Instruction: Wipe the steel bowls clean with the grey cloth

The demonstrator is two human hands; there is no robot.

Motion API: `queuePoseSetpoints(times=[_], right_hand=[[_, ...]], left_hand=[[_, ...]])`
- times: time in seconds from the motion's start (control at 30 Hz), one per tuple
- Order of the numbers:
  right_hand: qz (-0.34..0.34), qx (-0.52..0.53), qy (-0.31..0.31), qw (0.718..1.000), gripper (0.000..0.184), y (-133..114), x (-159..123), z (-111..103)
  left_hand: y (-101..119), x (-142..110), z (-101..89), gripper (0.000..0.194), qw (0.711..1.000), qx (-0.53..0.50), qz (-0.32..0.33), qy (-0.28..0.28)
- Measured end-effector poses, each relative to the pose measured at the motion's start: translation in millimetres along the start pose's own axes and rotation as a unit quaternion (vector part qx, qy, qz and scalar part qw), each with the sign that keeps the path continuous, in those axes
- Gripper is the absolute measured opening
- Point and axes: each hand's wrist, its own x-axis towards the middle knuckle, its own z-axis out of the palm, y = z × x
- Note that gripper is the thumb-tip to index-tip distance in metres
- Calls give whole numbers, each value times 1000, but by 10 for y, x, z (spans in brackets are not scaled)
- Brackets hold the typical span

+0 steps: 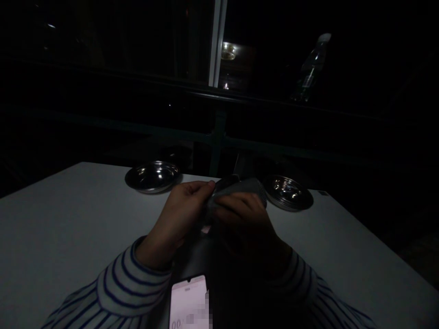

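Over the middle of the table, a dark grey piece with a finely textured surface (253, 186) is between my hands; the dim light hides its kind. My left hand (178, 212) is closed, with thumb and forefinger pinched at its left edge. Curled over its near side are the fingers of my right hand (245, 217), which lies mostly in shadow. A small pinkish patch (206, 229) shows below the fingers; I cannot make out what it is.
Shallow metal bowls stand on the white table (85, 219): one at the left (153, 190), a stack at the right (291, 205). A lit phone (187, 306) lies at the near edge. Behind are a capped plastic bottle (310, 68) and a pale window frame (217, 41).
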Motion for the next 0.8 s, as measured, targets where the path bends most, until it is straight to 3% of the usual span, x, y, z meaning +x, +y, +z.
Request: queuePoseSetpoints(times=[0.13,0.33,0.53,0.6,0.73,0.8], right_hand=[[93,-27,29,995,24,13,16,-12],[-10,-22,-31,999,24,-109,55,-9],[131,-37,33,990,22,3,62,-84],[107,-37,14,993,24,-26,63,-87],[-4,-34,-59,998,27,-117,70,-64],[-1,-38,-53,998,26,-90,70,-72]], left_hand=[[2,-5,11,27,999,-23,-32,-10],[-5,5,24,38,998,-29,-48,-26],[10,-7,2,41,999,-22,-25,-8],[11,-7,-6,41,999,-33,-25,-5],[18,-2,-8,40,998,-51,-32,-11],[20,-1,-7,40,998,-51,-28,-14]])
